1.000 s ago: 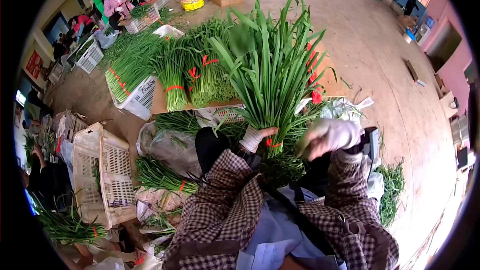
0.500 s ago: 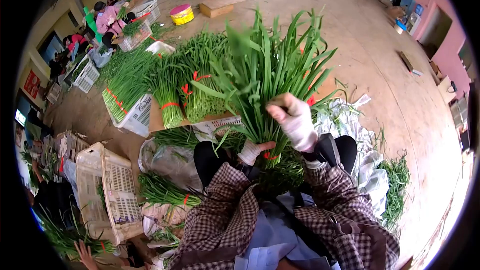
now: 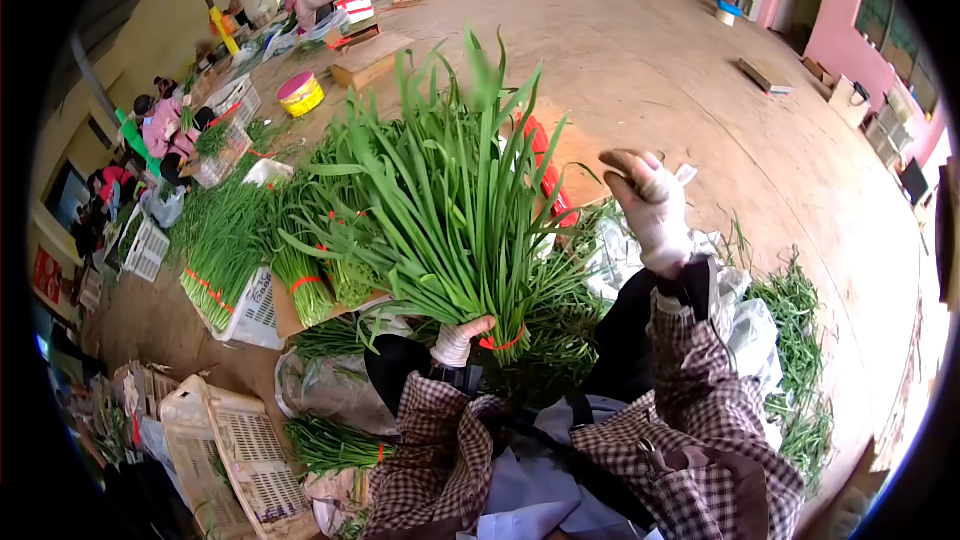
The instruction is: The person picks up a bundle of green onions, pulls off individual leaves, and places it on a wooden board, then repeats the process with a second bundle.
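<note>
My left hand [image 3: 462,338], wrapped in pale cloth, grips the base of a large bunch of long green leaves [image 3: 460,210] beside its red tie [image 3: 503,340]. The leaves fan upward and away from me. Off to the right of the bunch, my right hand [image 3: 650,202] is raised with its fingers bent; it does not touch the leaves, and whether anything thin is between its fingers cannot be made out. Red strips [image 3: 545,165] lie behind the bunch. Tied green bundles [image 3: 298,275] lie to its left.
White crates [image 3: 255,312] and a worn plastic crate [image 3: 245,450] stand at left. Loose greens [image 3: 800,350] and plastic sheeting [image 3: 755,340] lie at right. A yellow bucket [image 3: 300,95] and a wooden box [image 3: 368,60] are farther off. A person in pink [image 3: 165,130] sits at upper left.
My right hand has moved away from the leaves, to the right and up. The bunch in my left hand now appears farther left, and the camera view has turned.
</note>
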`<state>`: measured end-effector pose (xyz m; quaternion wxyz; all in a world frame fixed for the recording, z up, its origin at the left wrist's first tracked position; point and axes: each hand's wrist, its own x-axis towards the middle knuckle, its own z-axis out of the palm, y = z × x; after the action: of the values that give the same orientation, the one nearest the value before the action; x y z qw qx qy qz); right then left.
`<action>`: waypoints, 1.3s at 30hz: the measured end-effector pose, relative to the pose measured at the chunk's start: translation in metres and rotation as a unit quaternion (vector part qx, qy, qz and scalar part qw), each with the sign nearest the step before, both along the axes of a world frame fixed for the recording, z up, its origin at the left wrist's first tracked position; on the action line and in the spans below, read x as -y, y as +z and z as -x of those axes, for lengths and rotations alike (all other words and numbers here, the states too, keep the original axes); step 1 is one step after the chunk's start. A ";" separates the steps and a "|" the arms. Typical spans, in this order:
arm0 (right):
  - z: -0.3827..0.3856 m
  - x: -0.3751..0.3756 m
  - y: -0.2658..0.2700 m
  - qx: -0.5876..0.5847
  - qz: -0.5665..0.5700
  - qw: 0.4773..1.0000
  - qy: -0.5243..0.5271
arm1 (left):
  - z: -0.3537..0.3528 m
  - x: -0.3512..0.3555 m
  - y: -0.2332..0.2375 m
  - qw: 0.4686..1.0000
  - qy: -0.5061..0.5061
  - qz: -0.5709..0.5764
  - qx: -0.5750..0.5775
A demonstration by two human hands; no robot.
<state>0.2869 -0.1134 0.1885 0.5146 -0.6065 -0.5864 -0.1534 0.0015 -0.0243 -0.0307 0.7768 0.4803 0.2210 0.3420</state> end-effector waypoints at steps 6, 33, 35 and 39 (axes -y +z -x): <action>-0.033 -0.048 0.016 0.287 0.234 0.923 -0.110 | 0.004 0.006 0.007 0.999 -0.015 -0.030 0.010; 0.042 0.045 -0.102 -0.096 0.580 0.760 0.275 | -0.030 0.010 0.036 0.992 0.068 -0.108 -0.023; 0.067 0.036 -0.144 -0.278 0.389 0.816 0.326 | -0.047 0.007 0.044 0.982 0.107 -0.155 -0.021; 0.095 0.002 -0.160 -0.365 0.184 0.842 0.352 | -0.082 0.007 0.057 0.799 0.190 -0.513 -0.249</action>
<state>0.1916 -0.1149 0.0283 0.5899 -0.4545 -0.5477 0.3815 0.0834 -0.0311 0.0260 0.2537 0.8257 0.2860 0.4148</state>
